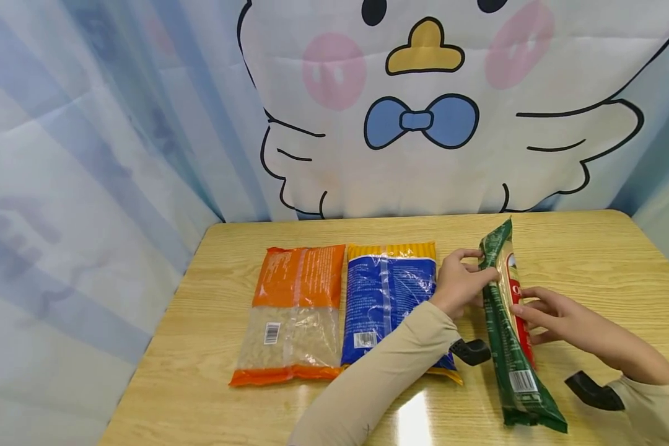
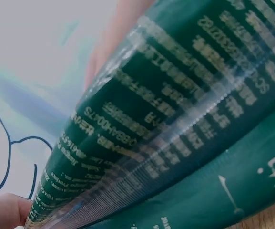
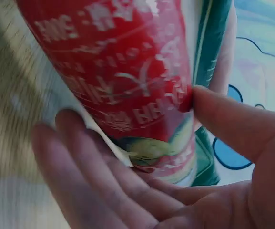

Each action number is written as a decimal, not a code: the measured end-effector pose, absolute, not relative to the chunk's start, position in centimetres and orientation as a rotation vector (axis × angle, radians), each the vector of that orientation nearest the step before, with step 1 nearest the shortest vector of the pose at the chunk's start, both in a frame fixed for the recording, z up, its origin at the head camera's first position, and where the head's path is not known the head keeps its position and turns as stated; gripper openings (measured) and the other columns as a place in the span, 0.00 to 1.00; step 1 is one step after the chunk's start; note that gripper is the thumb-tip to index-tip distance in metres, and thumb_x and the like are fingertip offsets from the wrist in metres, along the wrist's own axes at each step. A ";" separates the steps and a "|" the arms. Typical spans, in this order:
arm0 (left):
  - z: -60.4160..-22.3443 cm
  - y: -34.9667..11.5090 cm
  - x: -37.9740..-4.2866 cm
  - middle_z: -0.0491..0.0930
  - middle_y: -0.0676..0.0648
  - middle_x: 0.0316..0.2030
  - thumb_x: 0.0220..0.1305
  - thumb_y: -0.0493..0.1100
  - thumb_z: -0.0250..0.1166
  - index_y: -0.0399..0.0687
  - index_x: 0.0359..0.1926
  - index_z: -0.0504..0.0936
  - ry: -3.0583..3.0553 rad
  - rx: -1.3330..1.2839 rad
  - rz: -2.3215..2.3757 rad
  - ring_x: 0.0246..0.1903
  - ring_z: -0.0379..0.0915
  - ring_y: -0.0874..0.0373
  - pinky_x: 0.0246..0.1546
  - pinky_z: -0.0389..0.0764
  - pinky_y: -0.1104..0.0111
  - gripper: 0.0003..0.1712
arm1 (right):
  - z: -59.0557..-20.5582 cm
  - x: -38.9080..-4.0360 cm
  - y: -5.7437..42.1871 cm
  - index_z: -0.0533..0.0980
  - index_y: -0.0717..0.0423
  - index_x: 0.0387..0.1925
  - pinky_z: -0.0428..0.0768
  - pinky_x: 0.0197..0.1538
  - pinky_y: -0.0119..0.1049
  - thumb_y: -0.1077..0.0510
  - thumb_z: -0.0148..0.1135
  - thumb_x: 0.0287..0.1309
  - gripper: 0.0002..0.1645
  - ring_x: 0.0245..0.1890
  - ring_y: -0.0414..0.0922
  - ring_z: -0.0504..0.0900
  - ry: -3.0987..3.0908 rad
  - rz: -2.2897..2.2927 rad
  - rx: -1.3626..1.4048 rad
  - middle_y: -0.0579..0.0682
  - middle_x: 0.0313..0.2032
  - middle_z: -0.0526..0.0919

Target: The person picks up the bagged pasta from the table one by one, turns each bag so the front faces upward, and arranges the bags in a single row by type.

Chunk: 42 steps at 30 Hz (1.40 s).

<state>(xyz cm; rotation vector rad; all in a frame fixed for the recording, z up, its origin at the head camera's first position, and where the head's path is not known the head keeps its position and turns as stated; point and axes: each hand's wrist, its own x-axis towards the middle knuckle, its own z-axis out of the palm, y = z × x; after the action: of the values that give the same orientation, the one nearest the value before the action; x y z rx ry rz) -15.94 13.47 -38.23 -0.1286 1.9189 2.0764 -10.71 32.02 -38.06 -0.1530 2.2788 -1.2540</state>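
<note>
A long green and red plastic food packet (image 1: pixel 502 347) stands tipped on its side edge at the right of the table. My left hand (image 1: pixel 461 284) grips its upper left side, thumb over the top. From the right, my right hand (image 1: pixel 563 317) holds the red face between thumb and fingers. In the right wrist view the thumb (image 3: pixel 232 119) presses one edge and the other fingers reach under the red face. The packet's green printed back (image 2: pixel 142 124) fills much of the left wrist view, which hides most of the left hand.
Left of the packet, a blue and yellow bag (image 1: pixel 387 291) lies flat, partly behind my left sleeve. Beside it lies an orange bag (image 1: pixel 306 279) with a see-through lower half. A printed curtain (image 1: pixel 418 179) hangs along the far edge of the wooden table (image 1: pixel 201 347).
</note>
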 end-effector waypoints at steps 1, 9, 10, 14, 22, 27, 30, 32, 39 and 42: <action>-38.2 13.4 -16.0 0.79 0.53 0.33 0.53 0.35 0.72 0.60 0.47 0.81 1.908 -0.130 2.083 0.16 0.75 0.56 0.23 0.85 0.51 0.21 | -38.1 -10.8 32.1 0.43 0.78 0.71 0.86 0.46 0.47 0.48 0.44 0.78 0.42 0.51 0.54 0.81 2.246 -1.270 -0.141 0.69 0.56 0.75; -38.3 13.1 -16.3 0.82 0.52 0.33 0.52 0.34 0.72 0.60 0.45 0.81 1.830 -0.148 2.119 0.23 0.80 0.55 0.24 0.85 0.53 0.21 | -38.5 -11.3 32.5 0.40 0.76 0.72 0.85 0.48 0.46 0.47 0.41 0.78 0.42 0.50 0.50 0.82 2.131 -1.376 -0.109 0.63 0.56 0.76; -38.3 13.1 -16.4 0.83 0.52 0.33 0.53 0.34 0.72 0.60 0.45 0.81 1.817 -0.139 2.127 0.24 0.81 0.54 0.24 0.86 0.53 0.20 | -38.5 -11.2 32.4 0.40 0.76 0.71 0.86 0.47 0.46 0.47 0.42 0.78 0.42 0.49 0.50 0.83 2.153 -1.378 -0.096 0.64 0.56 0.76; -38.5 12.8 -16.6 0.84 0.51 0.33 0.55 0.33 0.71 0.59 0.45 0.81 1.753 -0.092 2.160 0.27 0.82 0.53 0.27 0.86 0.51 0.20 | -38.5 -10.7 31.6 0.43 0.76 0.71 0.87 0.43 0.46 0.47 0.47 0.76 0.43 0.45 0.49 0.84 2.271 -1.394 -0.052 0.68 0.55 0.76; -38.8 12.5 -17.0 0.83 0.48 0.38 0.60 0.36 0.70 0.51 0.51 0.78 1.711 0.009 2.089 0.32 0.82 0.54 0.32 0.87 0.55 0.18 | -38.1 -10.2 30.6 0.49 0.77 0.67 0.87 0.37 0.45 0.50 0.54 0.73 0.41 0.37 0.45 0.86 2.422 -1.415 0.010 0.76 0.54 0.73; -38.1 12.3 -16.3 0.81 0.49 0.40 0.60 0.41 0.71 0.47 0.55 0.76 1.913 0.081 1.922 0.31 0.79 0.59 0.36 0.86 0.60 0.23 | -37.4 -9.7 30.0 0.53 0.79 0.64 0.87 0.31 0.41 0.51 0.59 0.70 0.42 0.33 0.40 0.85 2.591 -1.360 -0.001 0.76 0.51 0.74; -37.3 12.4 -15.7 0.80 0.51 0.36 0.58 0.44 0.73 0.47 0.51 0.76 2.062 0.137 1.825 0.29 0.76 0.64 0.32 0.83 0.68 0.22 | -36.9 -9.6 29.7 0.56 0.79 0.62 0.86 0.28 0.39 0.51 0.61 0.68 0.40 0.29 0.37 0.83 2.720 -1.279 -0.039 0.70 0.45 0.78; -36.9 12.5 -15.4 0.79 0.53 0.33 0.57 0.46 0.75 0.48 0.48 0.76 2.131 0.166 1.784 0.27 0.75 0.65 0.29 0.80 0.71 0.21 | -36.6 -9.5 29.5 0.57 0.79 0.61 0.85 0.26 0.38 0.51 0.62 0.68 0.39 0.27 0.36 0.82 2.779 -1.227 -0.057 0.66 0.41 0.80; -36.6 12.6 -15.2 0.77 0.53 0.30 0.55 0.48 0.76 0.50 0.43 0.76 2.111 0.108 1.807 0.27 0.73 0.64 0.29 0.79 0.70 0.19 | -36.3 -9.2 28.7 0.59 0.81 0.60 0.82 0.23 0.35 0.51 0.63 0.66 0.40 0.25 0.43 0.83 2.920 -1.039 -0.113 0.70 0.39 0.80; -36.7 12.6 -15.2 0.77 0.53 0.31 0.54 0.48 0.77 0.49 0.44 0.78 2.045 0.030 1.859 0.30 0.72 0.63 0.31 0.79 0.68 0.21 | -36.4 -9.2 28.2 0.63 0.79 0.57 0.79 0.21 0.33 0.52 0.66 0.64 0.37 0.26 0.46 0.83 3.018 -0.968 -0.159 0.70 0.37 0.80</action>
<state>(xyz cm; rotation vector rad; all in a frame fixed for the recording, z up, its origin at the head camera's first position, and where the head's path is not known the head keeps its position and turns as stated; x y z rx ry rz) -15.21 12.56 -36.68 0.0297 2.0453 1.8593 -9.25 28.17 -36.36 -0.1589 3.0175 -0.9681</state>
